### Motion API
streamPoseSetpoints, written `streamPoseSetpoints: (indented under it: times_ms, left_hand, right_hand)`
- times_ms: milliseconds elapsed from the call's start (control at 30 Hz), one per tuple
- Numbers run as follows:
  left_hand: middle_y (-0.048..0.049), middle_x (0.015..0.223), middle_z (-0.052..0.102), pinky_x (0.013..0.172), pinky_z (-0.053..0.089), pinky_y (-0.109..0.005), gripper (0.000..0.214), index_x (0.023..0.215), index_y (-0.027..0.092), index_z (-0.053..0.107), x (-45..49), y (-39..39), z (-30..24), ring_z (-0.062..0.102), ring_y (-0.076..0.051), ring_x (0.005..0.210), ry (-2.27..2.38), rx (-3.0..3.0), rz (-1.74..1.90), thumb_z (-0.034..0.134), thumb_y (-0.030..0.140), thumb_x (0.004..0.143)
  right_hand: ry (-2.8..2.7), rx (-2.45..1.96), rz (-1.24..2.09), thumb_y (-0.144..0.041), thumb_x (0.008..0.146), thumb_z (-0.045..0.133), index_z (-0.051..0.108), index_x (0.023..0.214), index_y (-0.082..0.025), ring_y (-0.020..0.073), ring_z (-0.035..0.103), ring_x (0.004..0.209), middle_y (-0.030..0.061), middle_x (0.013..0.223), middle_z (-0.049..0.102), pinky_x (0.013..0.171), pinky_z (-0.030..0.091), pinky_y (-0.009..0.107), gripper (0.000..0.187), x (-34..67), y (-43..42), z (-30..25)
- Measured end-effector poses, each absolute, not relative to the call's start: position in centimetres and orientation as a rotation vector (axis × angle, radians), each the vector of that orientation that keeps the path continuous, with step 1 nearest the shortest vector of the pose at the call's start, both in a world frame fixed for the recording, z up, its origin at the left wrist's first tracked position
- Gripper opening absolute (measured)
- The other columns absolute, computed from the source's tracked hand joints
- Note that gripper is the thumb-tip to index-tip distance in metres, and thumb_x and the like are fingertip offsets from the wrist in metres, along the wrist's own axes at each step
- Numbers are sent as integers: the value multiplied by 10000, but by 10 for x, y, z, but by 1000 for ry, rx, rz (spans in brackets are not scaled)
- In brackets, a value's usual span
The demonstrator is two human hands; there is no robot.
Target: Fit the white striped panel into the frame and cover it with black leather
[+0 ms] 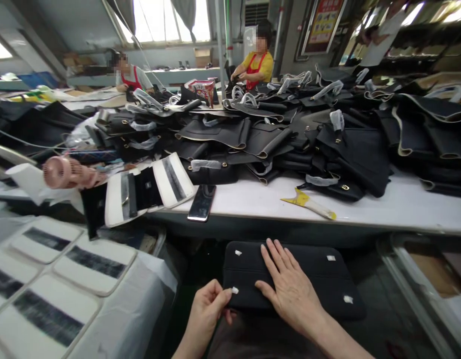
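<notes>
A black padded panel [249, 259] with rounded corners lies across my lap, in front of the table edge. Small white pieces [331, 258] sit near its corners. My right hand [290, 284] rests flat on the middle of the panel, fingers stretched out. At the panel's near left corner, my left hand [211, 304] pinches with thumb and forefinger, touching the panel's edge right beside a small white piece [235, 290]. The fingertips hide exactly how much of the corner is between them.
Black leather bag parts [223, 134] are heaped along the white table [260, 199]. A phone [201, 202], a yellow-ended tool [309, 203] and a pink fan [69, 172] lie nearer. White panels [96, 262] cover a surface at left; a clear bin [406, 279] stands right. Several people work beyond.
</notes>
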State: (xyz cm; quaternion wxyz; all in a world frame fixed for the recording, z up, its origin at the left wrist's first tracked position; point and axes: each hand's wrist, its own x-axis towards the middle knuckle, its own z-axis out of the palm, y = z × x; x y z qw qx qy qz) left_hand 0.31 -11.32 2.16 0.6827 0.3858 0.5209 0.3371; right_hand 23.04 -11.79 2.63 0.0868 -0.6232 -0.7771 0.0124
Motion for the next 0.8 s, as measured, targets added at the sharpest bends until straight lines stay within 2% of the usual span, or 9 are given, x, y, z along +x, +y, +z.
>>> streamPoseSetpoints:
  times_ms: [167,300,367,400,467,533,633,733,800]
  left_hand:
    - [14,487,569,455,330,-203,389,639,203,413,-2,-112,18,510,-110,400,1203,975,694,587,477,855]
    - [-16,583,595,526,412,-240,350,658,199,519,-7,-102,35,572,-146,534,1532,1681,736,521,434,916]
    - [-63,837,705,719,499,-273,207,878,199,638,2,-89,40,667,-196,786,1556,2146,936,555,386,910]
    - [-77,1004,722,850,501,-306,243,1045,206,646,11,-81,41,671,-223,941,1461,2365,1023,576,386,897]
    - [-65,1264,656,1047,419,-362,491,1309,219,553,32,-63,35,598,-253,1172,1194,2721,1091,592,442,874]
    - [-29,1349,600,1092,381,-356,606,1407,226,479,51,-48,23,566,-245,1226,1061,2927,1064,550,506,874]
    - [11,1389,558,1077,384,-308,585,1450,261,429,62,-37,0,572,-206,1220,1193,3046,988,507,460,906]
    - [17,1420,522,1075,386,-329,584,1466,286,395,55,-39,-18,568,-211,1224,1287,3109,907,508,444,915]
    - [18,1397,546,1069,393,-373,544,1451,319,415,54,-43,-26,576,-230,1214,1398,3048,920,507,407,923]
  right_hand:
    - [-2332,-1814,129,-595,952,387,239,1528,-164,258,118,1475,83,1603,112,1183,238,464,734,198,-96,34]
    - [-2343,-1745,22,-566,960,386,219,1537,-186,288,176,1461,98,1595,138,1153,292,498,710,182,-88,28]
    - [-2358,-1667,-121,-524,958,409,209,1538,-154,306,249,1437,124,1578,202,1110,365,488,717,177,-83,14]
    - [-2366,-1612,-216,-478,957,420,209,1537,-143,305,302,1416,131,1562,253,1079,406,473,703,176,-80,4]
    - [-2363,-1515,-405,-326,954,415,214,1537,-153,280,423,1349,118,1504,388,1003,474,436,641,179,-70,-15]
    - [-2358,-1428,-523,-218,936,391,205,1541,-206,239,543,1236,71,1407,529,924,512,390,634,192,-62,-26]
    - [-2365,-1295,-611,-309,946,415,155,1550,-225,217,622,1097,23,1280,640,840,520,345,663,239,-64,-26]
    - [-2267,-1436,-749,-485,909,467,146,1549,-172,264,635,1080,53,1292,629,815,509,399,781,305,-87,-21]
    - [-2141,-1635,-763,-493,886,474,134,1552,-262,311,645,1066,40,1307,614,826,499,474,782,341,-107,-23]
